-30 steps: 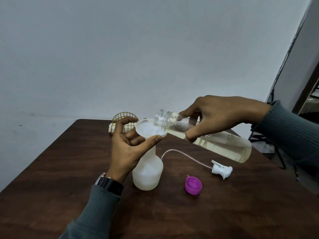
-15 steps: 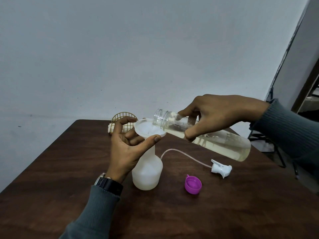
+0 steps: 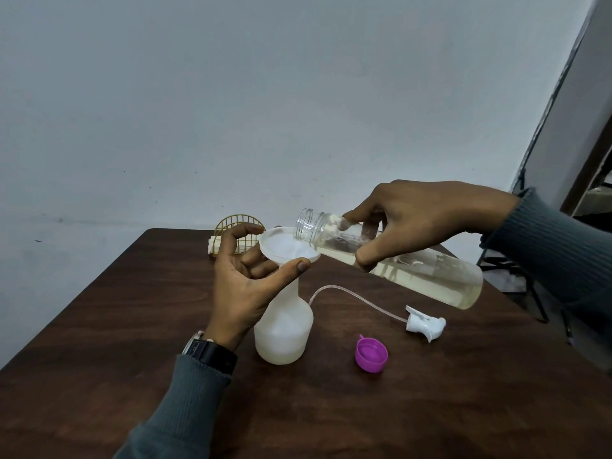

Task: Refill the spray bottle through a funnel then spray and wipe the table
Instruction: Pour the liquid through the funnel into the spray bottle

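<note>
Both hands are used in refilling: the funnel [image 3: 284, 251] atop the spray bottle [image 3: 284, 332] is held by the left hand [image 3: 241, 286], the tilted clear bottle [image 3: 430, 279] by the right hand [image 3: 420, 223]; steeper tilting appears needed.

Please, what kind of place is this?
Probably a plain indoor room, perhaps at home: a dark wooden table stands by a bare pale wall, with a gold wire rack at its far edge.

My white spray bottle [image 3: 284, 329] stands upright on the table [image 3: 132, 326] with a white funnel [image 3: 281, 248] in its neck. The clear bottle [image 3: 414, 273] of yellowish liquid is tilted, mouth over the funnel. The trigger head [image 3: 425, 324] lies nearby with its tube attached.
</note>
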Demonstrator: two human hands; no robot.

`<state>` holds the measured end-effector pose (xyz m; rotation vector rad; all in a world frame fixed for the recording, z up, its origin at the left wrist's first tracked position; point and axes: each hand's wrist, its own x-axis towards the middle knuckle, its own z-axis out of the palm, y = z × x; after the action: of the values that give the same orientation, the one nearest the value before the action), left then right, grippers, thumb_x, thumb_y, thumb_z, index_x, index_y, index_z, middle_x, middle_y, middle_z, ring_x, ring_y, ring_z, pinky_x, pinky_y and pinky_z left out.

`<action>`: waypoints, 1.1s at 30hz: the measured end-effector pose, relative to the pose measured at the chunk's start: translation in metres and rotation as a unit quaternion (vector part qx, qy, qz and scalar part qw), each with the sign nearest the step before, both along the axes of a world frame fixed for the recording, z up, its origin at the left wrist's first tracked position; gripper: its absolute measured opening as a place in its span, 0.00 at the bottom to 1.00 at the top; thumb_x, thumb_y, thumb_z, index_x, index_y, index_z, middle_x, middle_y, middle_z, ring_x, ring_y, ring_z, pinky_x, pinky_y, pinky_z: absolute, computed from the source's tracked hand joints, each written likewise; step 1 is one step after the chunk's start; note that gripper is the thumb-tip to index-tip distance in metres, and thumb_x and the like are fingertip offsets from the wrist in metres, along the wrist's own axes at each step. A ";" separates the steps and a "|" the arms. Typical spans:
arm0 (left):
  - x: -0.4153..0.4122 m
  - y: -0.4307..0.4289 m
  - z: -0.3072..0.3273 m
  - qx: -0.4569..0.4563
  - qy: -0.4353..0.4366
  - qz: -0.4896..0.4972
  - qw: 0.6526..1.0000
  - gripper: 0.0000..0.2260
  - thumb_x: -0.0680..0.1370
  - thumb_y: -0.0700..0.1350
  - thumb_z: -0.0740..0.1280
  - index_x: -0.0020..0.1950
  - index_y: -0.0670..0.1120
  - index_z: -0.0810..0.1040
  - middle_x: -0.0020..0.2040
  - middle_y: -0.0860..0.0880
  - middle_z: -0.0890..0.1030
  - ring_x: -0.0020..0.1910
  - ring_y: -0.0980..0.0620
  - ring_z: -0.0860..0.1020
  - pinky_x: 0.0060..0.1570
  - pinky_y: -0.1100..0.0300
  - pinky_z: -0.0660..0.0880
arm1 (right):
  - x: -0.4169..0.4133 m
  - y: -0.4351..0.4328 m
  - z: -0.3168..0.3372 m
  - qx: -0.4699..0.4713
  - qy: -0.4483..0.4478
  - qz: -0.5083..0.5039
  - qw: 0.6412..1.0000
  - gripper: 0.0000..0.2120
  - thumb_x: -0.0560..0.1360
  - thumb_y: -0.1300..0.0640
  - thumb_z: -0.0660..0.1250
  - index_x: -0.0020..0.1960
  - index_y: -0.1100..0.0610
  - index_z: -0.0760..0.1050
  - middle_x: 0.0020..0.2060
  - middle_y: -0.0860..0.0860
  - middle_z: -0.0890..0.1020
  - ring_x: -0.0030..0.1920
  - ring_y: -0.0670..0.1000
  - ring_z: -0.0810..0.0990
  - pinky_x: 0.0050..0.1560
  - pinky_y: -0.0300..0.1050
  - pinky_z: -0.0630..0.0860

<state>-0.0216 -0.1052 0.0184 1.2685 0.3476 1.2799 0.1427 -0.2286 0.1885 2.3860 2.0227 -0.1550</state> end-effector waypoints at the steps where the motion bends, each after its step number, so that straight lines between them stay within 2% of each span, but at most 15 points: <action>1: 0.000 0.000 0.000 0.000 -0.001 0.001 1.000 0.38 0.61 0.38 0.81 0.68 0.41 0.67 0.54 0.44 0.89 0.50 0.44 0.89 0.46 0.57 0.84 | 0.000 0.000 0.000 0.000 -0.001 -0.001 1.000 0.31 0.66 0.37 0.75 0.68 0.39 0.79 0.43 0.34 0.87 0.40 0.35 0.81 0.57 0.47 0.81; 4: 0.000 0.000 0.000 0.001 -0.001 0.001 1.000 0.38 0.62 0.37 0.80 0.67 0.41 0.68 0.54 0.44 0.89 0.50 0.45 0.89 0.46 0.58 0.84 | 0.000 -0.001 0.001 -0.001 -0.006 -0.001 1.000 0.31 0.66 0.37 0.75 0.68 0.40 0.79 0.43 0.34 0.87 0.42 0.38 0.82 0.59 0.49 0.81; 7: 0.000 -0.001 0.001 0.002 0.001 0.001 1.000 0.38 0.61 0.37 0.80 0.68 0.41 0.67 0.53 0.45 0.89 0.49 0.46 0.89 0.46 0.58 0.84 | 0.000 -0.001 0.001 -0.001 -0.005 0.000 1.000 0.30 0.66 0.37 0.75 0.67 0.39 0.80 0.43 0.34 0.87 0.41 0.35 0.81 0.57 0.47 0.80; 12: -0.001 -0.002 0.001 0.001 0.001 0.000 1.000 0.38 0.61 0.37 0.80 0.68 0.40 0.67 0.53 0.46 0.89 0.49 0.46 0.89 0.46 0.56 0.85 | -0.001 -0.001 0.001 -0.007 0.000 -0.001 1.000 0.30 0.66 0.37 0.75 0.67 0.40 0.80 0.42 0.35 0.87 0.43 0.41 0.83 0.59 0.51 0.81; 18: -0.001 -0.001 0.001 0.000 0.005 0.003 1.000 0.38 0.61 0.37 0.80 0.68 0.40 0.67 0.53 0.46 0.89 0.49 0.46 0.89 0.47 0.55 0.85 | -0.002 -0.001 0.002 -0.001 -0.003 -0.003 1.000 0.29 0.66 0.38 0.76 0.67 0.40 0.80 0.39 0.34 0.86 0.44 0.40 0.83 0.58 0.50 0.81; 22: -0.001 -0.002 0.000 -0.001 0.009 0.001 1.000 0.38 0.62 0.37 0.80 0.68 0.41 0.67 0.53 0.46 0.89 0.49 0.45 0.89 0.48 0.53 0.86 | -0.003 -0.001 0.002 -0.005 -0.002 -0.002 1.000 0.30 0.66 0.38 0.75 0.67 0.40 0.80 0.41 0.35 0.87 0.44 0.40 0.83 0.59 0.50 0.80; 27: -0.001 -0.001 0.000 -0.002 0.007 0.003 1.000 0.38 0.61 0.37 0.80 0.68 0.41 0.67 0.54 0.46 0.89 0.49 0.46 0.89 0.45 0.57 0.85 | -0.002 -0.001 0.001 -0.005 -0.005 0.000 1.000 0.30 0.66 0.37 0.75 0.67 0.40 0.80 0.42 0.36 0.88 0.46 0.41 0.84 0.60 0.51 0.80; 33: -0.002 -0.002 0.000 -0.002 0.006 -0.001 1.000 0.37 0.61 0.37 0.80 0.67 0.42 0.68 0.53 0.45 0.89 0.50 0.46 0.89 0.46 0.55 0.85 | -0.002 0.000 0.001 -0.001 -0.006 -0.002 1.000 0.29 0.66 0.37 0.75 0.67 0.37 0.79 0.43 0.35 0.87 0.39 0.35 0.80 0.56 0.46 0.80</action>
<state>-0.0233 -0.1073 0.0186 1.2734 0.3577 1.2705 0.1406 -0.2289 0.1893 2.3832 2.0124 -0.1438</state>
